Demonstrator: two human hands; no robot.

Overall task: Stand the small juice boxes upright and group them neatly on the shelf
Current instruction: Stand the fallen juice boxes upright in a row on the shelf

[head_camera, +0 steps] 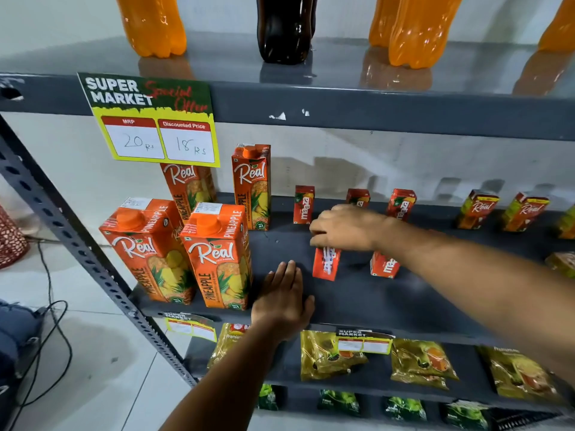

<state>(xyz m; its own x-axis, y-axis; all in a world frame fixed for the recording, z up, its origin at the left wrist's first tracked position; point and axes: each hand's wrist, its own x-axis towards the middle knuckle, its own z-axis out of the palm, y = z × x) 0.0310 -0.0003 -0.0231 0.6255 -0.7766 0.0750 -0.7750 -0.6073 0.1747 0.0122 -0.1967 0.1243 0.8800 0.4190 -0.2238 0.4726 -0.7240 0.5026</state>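
Observation:
Small red Maaza juice boxes stand scattered on the dark grey shelf (357,300). My right hand (345,227) grips the top of one small box (326,264), held upright and blurred in the shelf's middle. Another small box (384,265) stands just right of it, partly behind my forearm. Three more stand along the back: one (303,205) at left, one (357,197) behind my hand, one (401,204) to the right. My left hand (284,298) lies flat, palm down, fingers together, on the shelf's front part, holding nothing.
Tall orange Real pineapple cartons (217,259) crowd the shelf's left end. Small Real boxes (477,209) stand at the back right. A price sign (152,119) hangs from the upper shelf, which carries big bottles (283,26). Yellow packets (329,353) fill the shelf below.

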